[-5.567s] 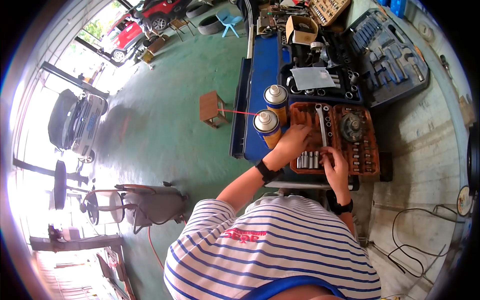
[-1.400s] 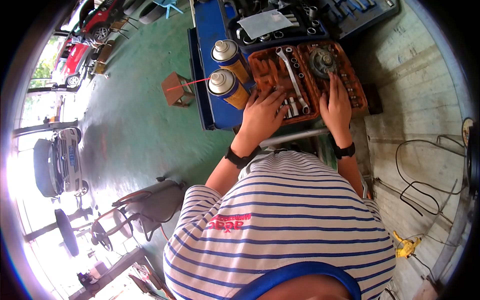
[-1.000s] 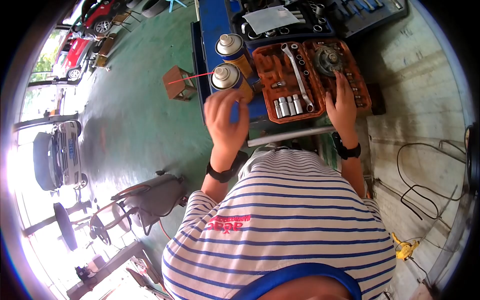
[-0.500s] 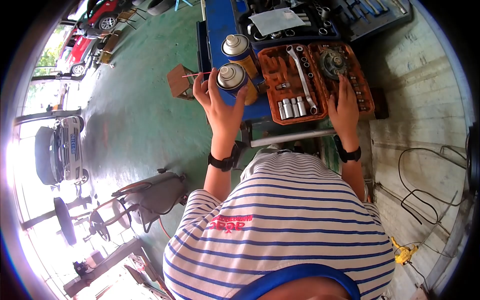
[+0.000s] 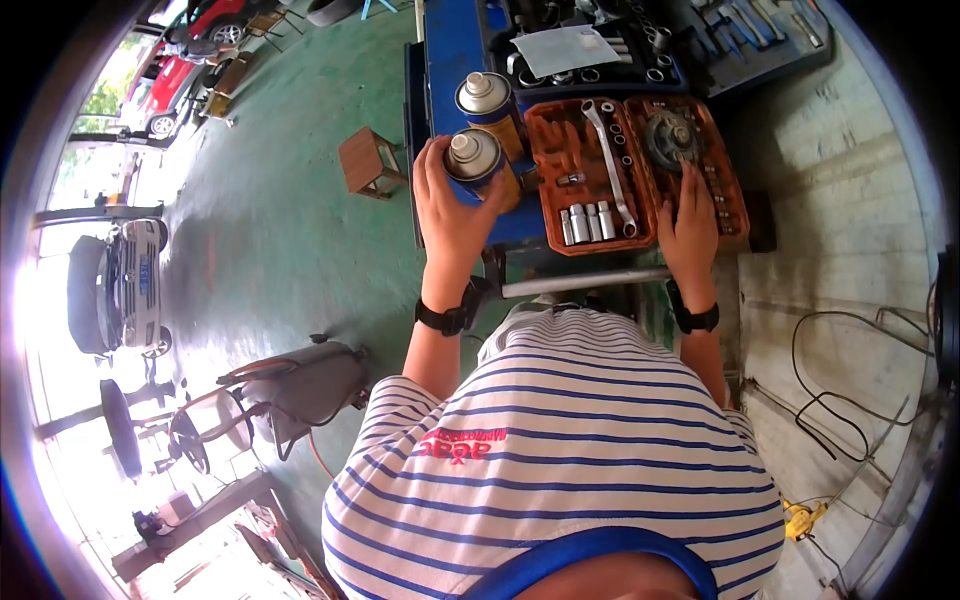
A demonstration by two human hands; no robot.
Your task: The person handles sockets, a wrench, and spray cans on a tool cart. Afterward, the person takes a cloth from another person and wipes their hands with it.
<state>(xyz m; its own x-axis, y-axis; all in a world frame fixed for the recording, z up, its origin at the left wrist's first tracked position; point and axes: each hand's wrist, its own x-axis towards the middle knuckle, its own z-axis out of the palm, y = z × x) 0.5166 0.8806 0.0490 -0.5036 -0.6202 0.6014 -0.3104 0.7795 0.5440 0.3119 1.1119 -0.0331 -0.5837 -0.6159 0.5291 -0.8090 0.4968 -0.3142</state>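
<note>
My left hand (image 5: 455,215) is wrapped round the nearer spray can (image 5: 474,158), which stands at the edge of the blue bench (image 5: 455,45). Just behind it stands a second spray can (image 5: 487,100). My right hand (image 5: 688,230) rests with its fingers stretched over the right half of the open orange tool case (image 5: 553,238), its fingertips by a round metal part (image 5: 670,138). A long ring wrench (image 5: 610,165) lies in the case's left half, beside several silver sockets (image 5: 588,223) and a small socket piece (image 5: 571,180).
Behind the orange case lies a dark socket set (image 5: 640,75) with a pale plastic sheet (image 5: 565,50) on it. A blue tool case (image 5: 760,40) is at the back right. A wooden stool (image 5: 370,162) stands left of the bench, and a grey tank (image 5: 310,385) stands lower left.
My left hand has left the orange case, moved to the nearer can and closed round it. The red straw no longer shows. My right hand stays over the case. The view has shifted slightly.
</note>
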